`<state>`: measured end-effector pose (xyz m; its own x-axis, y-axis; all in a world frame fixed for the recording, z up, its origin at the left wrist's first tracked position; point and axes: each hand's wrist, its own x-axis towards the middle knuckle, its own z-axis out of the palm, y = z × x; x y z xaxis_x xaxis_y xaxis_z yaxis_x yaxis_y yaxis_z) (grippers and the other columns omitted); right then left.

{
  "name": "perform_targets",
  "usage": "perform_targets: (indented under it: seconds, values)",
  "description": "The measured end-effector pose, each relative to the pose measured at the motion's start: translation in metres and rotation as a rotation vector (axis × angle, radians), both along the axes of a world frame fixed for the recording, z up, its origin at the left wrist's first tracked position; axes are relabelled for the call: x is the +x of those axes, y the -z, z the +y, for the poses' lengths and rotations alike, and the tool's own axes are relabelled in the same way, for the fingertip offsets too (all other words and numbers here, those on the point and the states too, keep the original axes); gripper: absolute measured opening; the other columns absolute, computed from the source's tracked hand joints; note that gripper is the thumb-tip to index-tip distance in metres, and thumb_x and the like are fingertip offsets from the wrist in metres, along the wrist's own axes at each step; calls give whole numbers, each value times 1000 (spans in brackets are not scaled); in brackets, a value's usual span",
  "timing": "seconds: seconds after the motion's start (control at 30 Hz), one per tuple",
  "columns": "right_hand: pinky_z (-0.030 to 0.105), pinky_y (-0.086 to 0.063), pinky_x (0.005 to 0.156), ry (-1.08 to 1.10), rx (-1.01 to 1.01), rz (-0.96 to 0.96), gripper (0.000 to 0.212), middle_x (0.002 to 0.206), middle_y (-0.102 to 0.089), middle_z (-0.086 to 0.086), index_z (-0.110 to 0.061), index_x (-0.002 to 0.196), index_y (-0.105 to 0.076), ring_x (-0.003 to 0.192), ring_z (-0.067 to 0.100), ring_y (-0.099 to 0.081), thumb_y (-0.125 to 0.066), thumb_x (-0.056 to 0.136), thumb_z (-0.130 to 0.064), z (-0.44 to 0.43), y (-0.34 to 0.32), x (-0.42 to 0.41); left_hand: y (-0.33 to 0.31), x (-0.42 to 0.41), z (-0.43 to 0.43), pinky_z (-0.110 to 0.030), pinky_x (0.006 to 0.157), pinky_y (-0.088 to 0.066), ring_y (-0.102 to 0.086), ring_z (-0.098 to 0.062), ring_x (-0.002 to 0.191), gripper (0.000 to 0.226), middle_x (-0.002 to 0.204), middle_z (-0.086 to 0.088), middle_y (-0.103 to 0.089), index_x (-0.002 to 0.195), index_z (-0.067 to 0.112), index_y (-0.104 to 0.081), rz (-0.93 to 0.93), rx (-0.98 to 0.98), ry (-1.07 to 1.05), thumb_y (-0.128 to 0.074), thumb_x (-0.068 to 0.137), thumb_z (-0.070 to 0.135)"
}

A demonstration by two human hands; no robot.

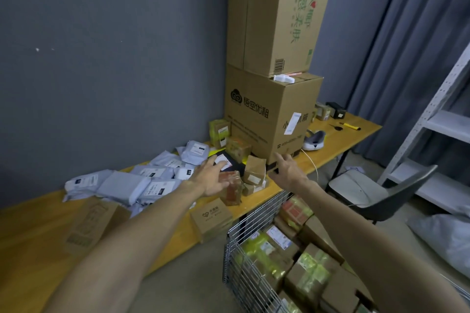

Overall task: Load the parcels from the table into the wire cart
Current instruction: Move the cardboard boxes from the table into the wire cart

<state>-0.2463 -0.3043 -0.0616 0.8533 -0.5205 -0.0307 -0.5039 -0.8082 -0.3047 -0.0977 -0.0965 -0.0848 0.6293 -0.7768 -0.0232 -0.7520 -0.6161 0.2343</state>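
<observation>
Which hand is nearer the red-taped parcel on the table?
Left. The left hand is at the left side of the red-taped parcel; the right hand is farther right, by the large carton.

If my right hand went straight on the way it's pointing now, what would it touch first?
Probably the lower cardboard box. Your right hand points at its bottom corner with the fingertips close to it, though depth is hard to judge from this view.
</observation>
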Motion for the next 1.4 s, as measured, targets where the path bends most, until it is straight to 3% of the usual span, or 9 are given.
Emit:
perform_targets:
  seconds: [0.2,0.43,0.77,1.03,1.2,1.4]
  values:
    - [49,-43,104,-6,8,22,69,141,-37,18,-18,153,-21,127,37,-42,-58,97,-31,-28,18,41,18,21,-25,-44,119,-23,-17,-34,149,75,164,-13,-5,155,23,-24,61,60,-17,-59,94,47]
    - [51,-37,109,-48,64,1,67,148,-32,16,-20,154,-19,133,38,-36,-53,97,-32,-87,38,115,31,67,-80,-46,118,-23,-16,-34,148,80,165,-10,-4,156,25,-22,95,139,-46,-57,92,56]
    - [47,-35,110,-103,116,123,66,150,-29,15,-18,155,-18,136,35,-33,-48,100,-37,-161,92,195,88,116,-148,-43,121,-20,-11,-31,150,78,165,-9,-4,155,24,-23,198,257,-74,-64,92,44]
    - [50,-35,109,-81,157,282,68,149,-29,15,-20,154,-17,138,36,-30,-49,99,-43,-193,151,240,146,147,-172,-42,120,-17,-13,-31,150,76,165,-9,-6,155,30,-24,298,317,-90,-63,92,47]
    - [50,-30,112,-9,166,287,68,153,-24,18,-15,152,-19,144,37,-19,-49,98,-41,-185,183,261,181,170,-178,-45,122,-11,-6,-31,151,73,165,-10,-3,156,34,-16,303,340,-24,-58,96,35]
    - [58,-24,113,27,220,421,70,161,-5,15,-13,154,-13,149,38,6,-45,99,-42,-182,210,280,196,212,-191,-43,121,-15,-10,-29,150,52,163,-10,-10,154,30,-28,243,226,-16,-39,104,42]
